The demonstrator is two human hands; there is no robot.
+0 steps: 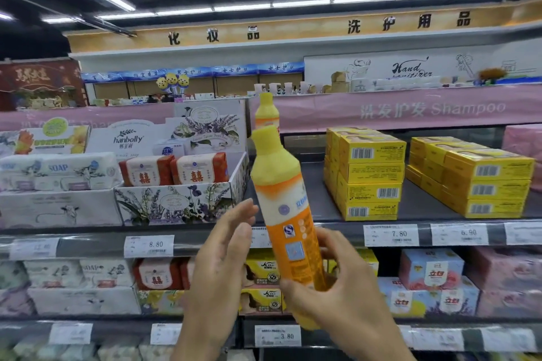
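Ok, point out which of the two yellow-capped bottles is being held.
The nearer, tilted orange bottle, gripped near its base by the right hand. The other bottle stands upright on the shelf behind it, untouched.

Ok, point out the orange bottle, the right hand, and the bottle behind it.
orange bottle [286, 214], head view, label middle
right hand [334, 290], head view, back of hand
rear bottle [266, 113], head view, shoulder

Left hand [223, 255] and right hand [337, 284] are both showing bare. Left forearm [202, 331] and right forearm [375, 337] are running down to the lower edge of the view, bare all the way. Fingers [234, 214] are looking long and slim, with knuckles creasing lightly. Blur is softening the fingertips, so the nails are proving too faint to describe.
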